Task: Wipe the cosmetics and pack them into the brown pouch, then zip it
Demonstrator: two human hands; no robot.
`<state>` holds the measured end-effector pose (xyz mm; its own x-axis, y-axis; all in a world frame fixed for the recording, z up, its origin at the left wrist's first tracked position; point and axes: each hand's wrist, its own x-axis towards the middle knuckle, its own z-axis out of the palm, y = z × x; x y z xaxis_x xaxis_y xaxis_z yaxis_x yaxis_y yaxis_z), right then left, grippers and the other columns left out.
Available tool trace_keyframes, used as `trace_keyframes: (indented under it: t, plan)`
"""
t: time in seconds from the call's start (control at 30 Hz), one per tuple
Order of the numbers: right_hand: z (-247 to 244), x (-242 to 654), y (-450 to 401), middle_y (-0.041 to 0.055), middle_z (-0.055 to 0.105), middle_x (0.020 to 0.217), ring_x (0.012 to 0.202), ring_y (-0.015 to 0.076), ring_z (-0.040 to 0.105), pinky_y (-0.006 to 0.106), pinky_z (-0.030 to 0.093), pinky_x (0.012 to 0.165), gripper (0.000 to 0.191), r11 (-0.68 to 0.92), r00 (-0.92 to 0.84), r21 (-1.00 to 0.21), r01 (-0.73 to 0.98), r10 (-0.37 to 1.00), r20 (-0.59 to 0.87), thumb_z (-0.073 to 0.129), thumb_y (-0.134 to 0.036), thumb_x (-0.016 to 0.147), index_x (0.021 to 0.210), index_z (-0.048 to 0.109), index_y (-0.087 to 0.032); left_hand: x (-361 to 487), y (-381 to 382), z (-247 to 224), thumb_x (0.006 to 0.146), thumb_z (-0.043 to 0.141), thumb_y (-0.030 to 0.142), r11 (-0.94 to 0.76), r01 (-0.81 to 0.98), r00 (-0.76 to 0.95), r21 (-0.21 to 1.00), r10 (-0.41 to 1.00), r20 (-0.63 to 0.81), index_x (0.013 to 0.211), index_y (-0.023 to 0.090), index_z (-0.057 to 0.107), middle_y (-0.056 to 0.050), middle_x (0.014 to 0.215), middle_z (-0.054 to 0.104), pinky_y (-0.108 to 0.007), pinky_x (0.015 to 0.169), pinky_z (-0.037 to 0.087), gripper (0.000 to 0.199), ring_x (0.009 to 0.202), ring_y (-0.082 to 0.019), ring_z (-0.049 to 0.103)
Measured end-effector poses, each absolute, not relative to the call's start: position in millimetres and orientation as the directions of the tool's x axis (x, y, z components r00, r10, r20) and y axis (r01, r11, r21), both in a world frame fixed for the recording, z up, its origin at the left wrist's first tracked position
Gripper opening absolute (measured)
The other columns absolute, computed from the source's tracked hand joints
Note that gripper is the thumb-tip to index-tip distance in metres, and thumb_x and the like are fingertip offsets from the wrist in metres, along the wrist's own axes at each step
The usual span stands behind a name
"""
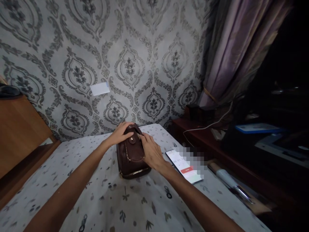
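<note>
A small brown leather purse (127, 153) lies on the patterned bedsheet, with a metal zipper along its near end and a round metal clasp on its front pocket. My left hand (120, 134) grips its upper left part, thumb across the front near the clasp and fingers over the top. My right hand (152, 151) is closed at the purse's right side, fingers bent at a dark opening beside the clasp. Those fingertips are partly hidden, and I cannot make out anything between them.
To the right of the purse lies a lit phone (184, 167), partly blurred out. The bedsheet (116, 206) meets a patterned wall (130, 67) at the back. A wooden board (21, 132) stands at left. On the right are a dark red shelf (205, 135), a white cable and a curtain (241, 42).
</note>
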<state>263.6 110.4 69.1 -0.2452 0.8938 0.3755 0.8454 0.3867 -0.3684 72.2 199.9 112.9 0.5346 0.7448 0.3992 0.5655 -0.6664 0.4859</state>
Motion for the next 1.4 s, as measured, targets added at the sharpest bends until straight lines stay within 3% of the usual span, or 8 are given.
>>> trace_keyframes:
  t: [0.13, 0.27, 0.4, 0.6, 0.73, 1.0, 1.2, 1.4]
  plan:
    - [71.6, 263.2, 107.6, 0.0142, 0.037, 0.15, 0.133, 0.033, 0.039, 0.049, 0.046, 0.101, 0.069, 0.376, -0.248, -0.396, 0.838, 0.908, 0.338, 0.071, -0.022, 0.075, 0.139, 0.045, -0.019, 64.0, 165.9, 120.3, 0.083, 0.062, 0.058, -0.683, 0.606, 0.641, 0.408, 0.723, 0.258, 0.144, 0.03, 0.044, -0.01, 0.158, 0.03, -0.048, 0.118, 0.023, 0.069, 0.147, -0.035, 0.02]
    - [70.0, 261.2, 106.7, 0.0163, 0.034, 0.152, 0.135, 0.0344, 0.036, 0.05, 0.045, 0.103, 0.084, 0.363, -0.254, -0.346, 0.865, 0.912, 0.322, 0.074, -0.015, 0.071, 0.145, 0.035, -0.018, 55.8, 144.8, 125.3, 0.074, 0.067, 0.069, -0.674, 0.645, 0.698, 0.36, 0.712, 0.08, 0.138, 0.035, 0.053, -0.005, 0.166, 0.012, -0.055, 0.12, 0.015, 0.074, 0.151, -0.04, 0.004]
    - [69.8, 260.0, 108.0, 0.0174, 0.04, 0.147, 0.132, 0.0333, 0.039, 0.048, 0.047, 0.1, 0.084, 0.364, -0.257, -0.286, 0.886, 0.901, 0.349, 0.066, -0.007, 0.074, 0.148, 0.028, -0.015, 52.6, 138.3, 128.0, 0.07, 0.067, 0.072, -0.672, 0.67, 0.705, 0.315, 0.709, 0.014, 0.143, 0.036, 0.047, -0.006, 0.166, 0.012, -0.056, 0.12, 0.016, 0.084, 0.151, -0.041, 0.005]
    - [84.7, 263.2, 111.0, 0.0146, 0.052, 0.131, 0.12, 0.0324, 0.048, 0.042, 0.053, 0.084, 0.062, 0.387, -0.305, -0.205, 0.899, 0.89, 0.34, 0.066, -0.007, 0.074, 0.131, 0.046, -0.019, 51.2, 135.4, 125.4, 0.071, 0.072, 0.065, -0.696, 0.677, 0.718, 0.238, 0.695, -0.011, 0.15, 0.035, 0.037, -0.009, 0.166, 0.014, -0.058, 0.119, 0.016, 0.091, 0.15, -0.041, 0.009]
    - [88.4, 265.8, 118.9, 0.0135, 0.054, 0.126, 0.114, 0.0318, 0.051, 0.041, 0.053, 0.081, 0.05, 0.379, -0.284, -0.291, 0.878, 0.904, 0.32, 0.071, -0.014, 0.074, 0.122, 0.054, -0.02, 51.8, 132.7, 120.8, 0.085, 0.063, 0.052, -0.707, 0.68, 0.71, 0.194, 0.701, 0.069, 0.146, 0.03, 0.043, -0.013, 0.162, 0.025, -0.053, 0.118, 0.023, 0.069, 0.149, -0.038, 0.021]
    - [61.8, 268.0, 128.2, 0.0162, 0.048, 0.136, 0.119, 0.0337, 0.051, 0.049, 0.048, 0.096, 0.053, 0.488, -0.306, -0.432, 0.759, 0.852, 0.425, 0.079, -0.03, 0.068, 0.118, 0.064, -0.017, 56.0, 132.1, 110.9, 0.094, 0.045, 0.025, -0.708, 0.693, 0.681, 0.139, 0.705, 0.195, 0.142, 0.027, 0.048, -0.012, 0.156, 0.038, -0.046, 0.117, 0.029, 0.049, 0.145, -0.029, 0.031]
    - [39.4, 272.3, 133.2, 0.0108, 0.059, 0.134, 0.127, 0.0259, 0.053, 0.046, 0.042, 0.109, 0.048, 0.594, -0.201, -0.58, 0.557, 0.774, 0.6, 0.052, -0.012, 0.081, 0.128, 0.059, -0.021, 59.8, 128.6, 100.1, 0.097, 0.038, 0.026, -0.67, 0.728, 0.642, 0.144, 0.741, 0.198, 0.146, 0.03, 0.043, -0.008, 0.161, 0.031, -0.053, 0.12, 0.021, 0.049, 0.15, -0.028, 0.022]
    - [17.2, 264.9, 118.2, 0.0116, 0.048, 0.149, 0.142, 0.0275, 0.038, 0.048, 0.033, 0.117, 0.061, 0.655, -0.136, -0.622, 0.43, 0.728, 0.672, 0.054, -0.026, 0.084, 0.144, 0.046, -0.02, 66.6, 125.3, 89.2, 0.1, 0.033, 0.03, -0.64, 0.758, 0.603, 0.125, 0.761, 0.238, 0.151, 0.031, 0.036, -0.006, 0.164, 0.024, -0.055, 0.122, 0.014, 0.051, 0.152, -0.026, 0.015]
